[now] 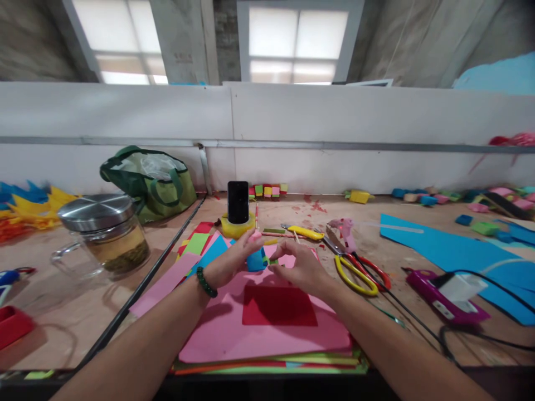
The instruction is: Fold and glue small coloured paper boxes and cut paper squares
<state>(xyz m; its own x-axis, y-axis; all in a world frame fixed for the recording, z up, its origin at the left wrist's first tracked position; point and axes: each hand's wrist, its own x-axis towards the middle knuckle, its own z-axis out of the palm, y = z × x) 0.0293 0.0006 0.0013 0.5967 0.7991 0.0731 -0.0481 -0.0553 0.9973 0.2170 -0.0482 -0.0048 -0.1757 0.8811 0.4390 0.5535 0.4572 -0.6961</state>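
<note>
Head view: before the upright black phone (238,201), my left grip (229,260) is clamped on the small blue boxy paper-like piece (254,261), probably light and crushable, best pinched by its sides; whether my right grip (271,263) pinches anything, I cannot tell.

Legible text, labels, brands, numbers, signs: none. Concrete wall (183,33) between the two windows: one short row of faint reddish marks, possibly characters, too small and blurred to read.
</note>
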